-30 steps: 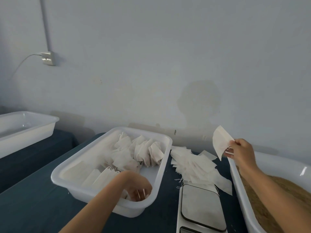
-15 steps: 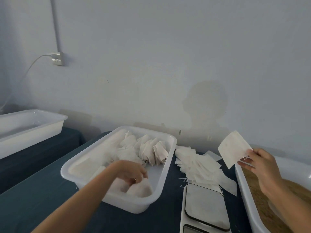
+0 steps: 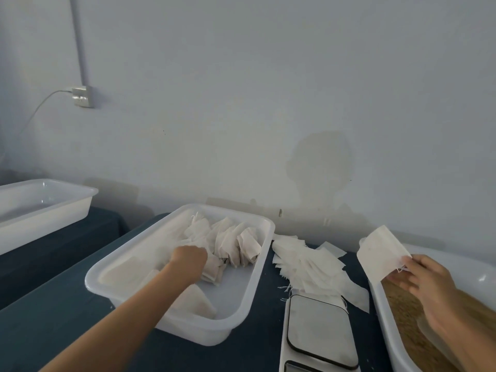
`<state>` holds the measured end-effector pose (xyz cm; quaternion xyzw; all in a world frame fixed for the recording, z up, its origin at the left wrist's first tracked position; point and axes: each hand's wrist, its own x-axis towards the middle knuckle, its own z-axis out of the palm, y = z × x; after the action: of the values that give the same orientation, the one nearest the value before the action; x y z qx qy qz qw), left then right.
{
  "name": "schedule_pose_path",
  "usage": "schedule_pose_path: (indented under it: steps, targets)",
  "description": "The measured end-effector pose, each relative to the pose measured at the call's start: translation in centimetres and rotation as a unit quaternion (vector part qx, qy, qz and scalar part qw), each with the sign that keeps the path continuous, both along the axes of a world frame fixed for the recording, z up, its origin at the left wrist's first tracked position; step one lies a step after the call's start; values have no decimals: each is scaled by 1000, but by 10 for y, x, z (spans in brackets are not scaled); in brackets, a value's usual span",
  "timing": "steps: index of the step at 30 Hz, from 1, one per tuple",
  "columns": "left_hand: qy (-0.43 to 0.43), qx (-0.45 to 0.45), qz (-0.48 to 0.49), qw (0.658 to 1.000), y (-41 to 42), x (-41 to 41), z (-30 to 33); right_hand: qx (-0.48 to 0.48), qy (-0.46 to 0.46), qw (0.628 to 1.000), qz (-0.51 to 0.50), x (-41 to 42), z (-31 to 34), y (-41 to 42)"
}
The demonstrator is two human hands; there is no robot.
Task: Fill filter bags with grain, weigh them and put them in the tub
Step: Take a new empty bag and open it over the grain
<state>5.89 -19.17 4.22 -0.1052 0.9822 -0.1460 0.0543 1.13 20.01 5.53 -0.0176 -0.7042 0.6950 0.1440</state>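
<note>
A white tub (image 3: 258,283) in the middle holds several filled filter bags (image 3: 236,245). My left hand (image 3: 189,260) reaches into it and touches the pile, its fingers pointing down and hidden behind the back of the hand. One filled bag (image 3: 200,302) lies alone at the tub's near end. My right hand (image 3: 429,285) pinches an empty white filter bag (image 3: 379,255) by its lower edge, held up over the far end of the grain tub (image 3: 375,294). Brown grain (image 3: 402,320) fills that tub.
A loose heap of empty filter bags (image 3: 308,264) lies on the dark cloth between the two tubs. A scale (image 3: 319,326) with a steel plate stands just in front of the heap. Another white tub (image 3: 40,205) sits on a lower surface at far left. The wall is close behind.
My left hand has left a filled bag at the tub's near end and moved farther in to the pile. My right hand has lowered slightly and turned the empty bag flatter.
</note>
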Motion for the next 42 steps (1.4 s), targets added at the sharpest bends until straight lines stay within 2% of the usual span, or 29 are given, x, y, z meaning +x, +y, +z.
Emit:
schedule_pose_path:
  steps: [3,6,8,10,12,15,21,25,29,31,35,42]
  targets:
    - [94,17,-33,995,29,-10,14,-6,-12,1000,-2,1,5,12]
    - [179,104,-84,975,73,-20,29,-5,-16,1000,19,4,11,29]
    - [239,224,-121,937,114,-26,38,-5,1,999,33,6,15,41]
    - [266,343,-168,885,163,-30,42,-4,19,999,41,7,14,54]
    - [247,438,-213,838,217,-34,40,14,28,998,53,9,10,68]
    - [184,568,-252,762,287,-41,31,92,46,993,53,12,-1,88]
    - [44,759,-210,614,365,-49,4,203,74,976,39,23,-14,113]
    - [28,782,-181,596,378,-56,-12,258,54,963,50,25,-27,119]
    - [-3,804,-131,579,377,-63,-26,358,79,929,51,18,-40,118]
    - [0,797,-141,588,376,-65,-30,360,99,926,58,16,-45,118]
    - [63,761,-196,615,377,-64,-37,351,125,926,65,15,-47,118]
    - [71,779,-232,578,374,-68,-39,297,93,947,83,21,-40,116]
